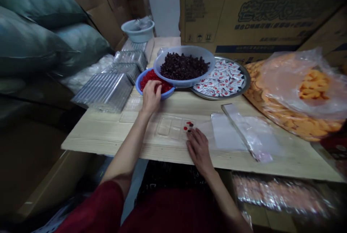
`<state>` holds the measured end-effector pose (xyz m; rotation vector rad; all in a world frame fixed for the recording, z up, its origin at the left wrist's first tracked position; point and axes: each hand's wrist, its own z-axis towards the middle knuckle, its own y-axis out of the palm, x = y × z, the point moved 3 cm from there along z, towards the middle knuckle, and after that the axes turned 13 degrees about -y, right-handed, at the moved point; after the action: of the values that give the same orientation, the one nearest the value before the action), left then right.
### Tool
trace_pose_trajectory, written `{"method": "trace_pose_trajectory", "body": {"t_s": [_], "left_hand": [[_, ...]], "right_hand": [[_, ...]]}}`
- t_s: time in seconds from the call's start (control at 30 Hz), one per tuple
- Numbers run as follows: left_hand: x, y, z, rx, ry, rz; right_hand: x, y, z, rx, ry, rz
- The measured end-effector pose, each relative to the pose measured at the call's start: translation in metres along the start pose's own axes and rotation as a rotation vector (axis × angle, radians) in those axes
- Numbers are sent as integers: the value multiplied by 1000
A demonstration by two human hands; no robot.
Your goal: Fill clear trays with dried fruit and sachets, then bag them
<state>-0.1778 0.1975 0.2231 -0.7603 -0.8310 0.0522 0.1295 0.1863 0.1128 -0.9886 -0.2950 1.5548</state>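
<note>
My left hand (pixel 151 96) reaches into a small blue bowl (pixel 165 96) of red pieces (pixel 149 76). Its fingers are curled at the pieces, and what lies between the fingertips is hidden. My right hand (pixel 200 150) rests with fingers apart at the right end of a clear plastic tray (pixel 164 127) with compartments. Its fingertips touch or nearly touch a dark piece there. A few small red and dark pieces (pixel 189 126) lie in that right compartment.
A larger pale bowl (pixel 211 57) of dark pieces (pixel 184 66) overlaps a metal dish (pixel 247 81) of small printed sachets (pixel 225 79). Stacked clear trays (pixel 105 90) stand left. Plastic sleeves (pixel 230 131) and bagged orange snacks (pixel 295 99) lie right. Cartons (pixel 211 8) back the wooden table (pixel 108 137).
</note>
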Motion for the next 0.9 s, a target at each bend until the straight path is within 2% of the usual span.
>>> {"method": "trace_pose_trajectory", "body": {"t_s": [0.03, 0.1, 0.2, 0.33, 0.53, 0.77, 0.83, 0.9], "left_hand": [[-12, 5, 24, -33, -65, 93], [-33, 19, 61, -191, -169, 235], [-51, 36, 83, -324, -179, 267], [-58, 39, 76, -318, -135, 228], [-59, 32, 65, -187, -163, 144], [-58, 42, 74, -315, -96, 115], [-58, 40, 73, -262, -118, 62], [-60, 35, 70, -160, -177, -32]], "right_hand": [[1, 2, -1, -35, -11, -22], [1, 4, -2, -75, -16, -47], [-1, 2, -2, -68, -10, -37], [-4, -2, 0, 7, -23, 11], [-6, -4, 0, 53, -19, 58], [-5, -2, -2, 63, -29, 28], [-6, -2, -3, 42, -43, 15], [-8, -2, -4, -2, -58, 9]]}}
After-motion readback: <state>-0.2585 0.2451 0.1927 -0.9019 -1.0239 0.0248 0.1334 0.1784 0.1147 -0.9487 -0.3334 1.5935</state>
